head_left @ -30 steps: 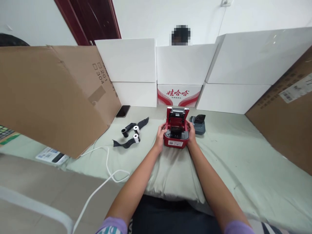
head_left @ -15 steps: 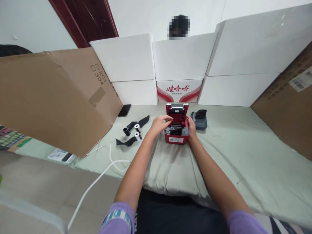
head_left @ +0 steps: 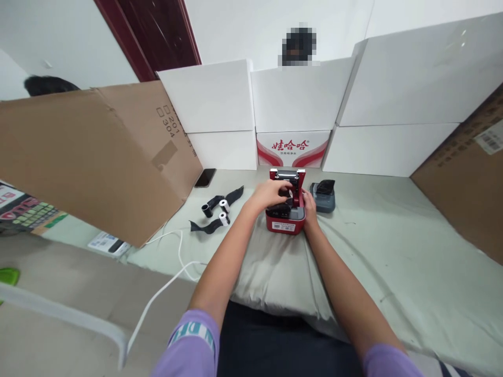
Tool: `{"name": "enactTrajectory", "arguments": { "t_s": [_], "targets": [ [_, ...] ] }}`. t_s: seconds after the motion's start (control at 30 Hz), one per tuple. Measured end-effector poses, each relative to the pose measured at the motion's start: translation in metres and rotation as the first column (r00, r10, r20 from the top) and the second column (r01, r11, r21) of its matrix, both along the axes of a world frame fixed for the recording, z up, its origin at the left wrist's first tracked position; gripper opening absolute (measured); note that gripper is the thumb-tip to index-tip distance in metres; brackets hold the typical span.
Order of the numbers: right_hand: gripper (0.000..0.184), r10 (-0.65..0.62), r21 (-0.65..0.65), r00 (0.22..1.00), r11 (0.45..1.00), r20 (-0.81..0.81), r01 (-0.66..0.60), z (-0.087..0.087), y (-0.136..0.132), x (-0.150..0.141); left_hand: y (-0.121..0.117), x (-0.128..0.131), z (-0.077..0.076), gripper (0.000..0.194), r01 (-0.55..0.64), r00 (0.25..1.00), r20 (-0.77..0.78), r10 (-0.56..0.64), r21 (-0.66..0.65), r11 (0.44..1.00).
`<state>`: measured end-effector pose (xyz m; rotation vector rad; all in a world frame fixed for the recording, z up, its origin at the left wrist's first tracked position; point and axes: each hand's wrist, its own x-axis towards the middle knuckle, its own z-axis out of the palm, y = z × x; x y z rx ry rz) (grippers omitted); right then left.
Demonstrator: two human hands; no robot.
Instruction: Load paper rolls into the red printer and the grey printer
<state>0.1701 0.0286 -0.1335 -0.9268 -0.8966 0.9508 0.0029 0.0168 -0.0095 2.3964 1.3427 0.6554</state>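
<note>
Red machine (head_left: 283, 226), open and maybe a small printer, sits on the green cloth (head_left: 377, 235) right in front of the person, between the two hands. Far on the left is a big brown cardboard sheet (head_left: 102, 157). Next comes a dark phone (head_left: 205, 177), lying flat near the cardboard. Then there is a black tube (head_left: 206, 211) and two little white rolls (head_left: 224, 212) by some black strips, all outside the machine. The left hand (head_left: 270, 195) is over the machine, and its fingers look pinched on a black roll (head_left: 282, 206) with a white end. The lid (head_left: 300, 183) is up, so that part is done, but it is not closed. I cannot tell if the roll sits in its place. The right hand (head_left: 309, 207) is against the machine's right side; I cannot tell how tight its fingers are. Just beyond that hand is a grey machine (head_left: 324, 202) with something black on top.
</note>
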Motion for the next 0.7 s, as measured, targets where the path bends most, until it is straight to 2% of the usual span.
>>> {"name": "enactTrajectory", "arguments": {
  "t_s": [0.03,0.1,0.13,0.17,0.23,0.3,0.33,0.37,0.53,0.6,0.7],
  "targets": [
    [0.054,-0.003,-0.004,1.000,1.000,-0.003,0.003,0.000,0.000,0.000,-0.007,-0.011,-0.001,0.048,-0.060,0.984,0.167,0.057,0.010,0.998],
    [0.053,-0.009,-0.003,1.000,1.000,-0.006,0.009,0.001,-0.002,-0.001,-0.016,-0.035,-0.005,0.042,-0.226,0.848,0.488,0.207,-0.021,0.974],
    [0.052,-0.009,-0.002,1.000,1.000,-0.009,0.009,0.002,-0.002,-0.001,-0.018,-0.047,-0.008,0.039,-0.320,0.771,0.562,0.300,-0.066,0.945],
    [0.052,-0.006,-0.003,1.000,1.000,-0.014,0.006,0.003,-0.002,-0.001,-0.020,-0.059,-0.012,0.036,-0.422,0.716,0.572,0.400,-0.101,0.901],
    [0.053,-0.003,-0.007,1.000,1.000,-0.023,0.003,0.003,-0.003,-0.001,-0.020,-0.077,-0.019,0.031,-0.627,0.655,0.449,0.607,-0.124,0.769],
    [0.052,-0.003,-0.007,1.000,1.000,-0.022,0.003,0.003,-0.003,-0.001,-0.019,-0.088,-0.027,0.030,-0.773,0.598,0.251,0.761,-0.071,0.631],
    [0.052,-0.004,-0.004,1.000,1.000,-0.019,0.004,0.003,-0.003,-0.001,-0.018,-0.090,-0.032,0.029,-0.811,0.573,0.162,0.803,-0.030,0.585],
    [0.051,-0.001,0.000,1.000,1.000,-0.017,0.001,0.002,-0.003,-0.001,-0.018,-0.090,-0.037,0.029,-0.827,0.560,0.088,0.823,0.015,0.561],
    [0.049,0.014,0.004,1.000,1.000,-0.006,-0.014,-0.001,-0.001,0.001,-0.023,-0.074,-0.061,0.033,-0.794,0.564,-0.119,0.817,0.191,0.577],
    [0.050,0.016,-0.007,1.000,1.000,-0.022,-0.016,-0.002,0.001,0.001,-0.028,-0.071,-0.061,0.039,-0.790,0.561,-0.138,0.816,0.205,0.578],
    [0.051,0.018,-0.017,0.999,1.000,-0.047,-0.019,-0.004,0.003,0.001,-0.033,-0.084,-0.050,0.054,-0.797,0.562,-0.089,0.822,0.209,0.567]
  ]
}}
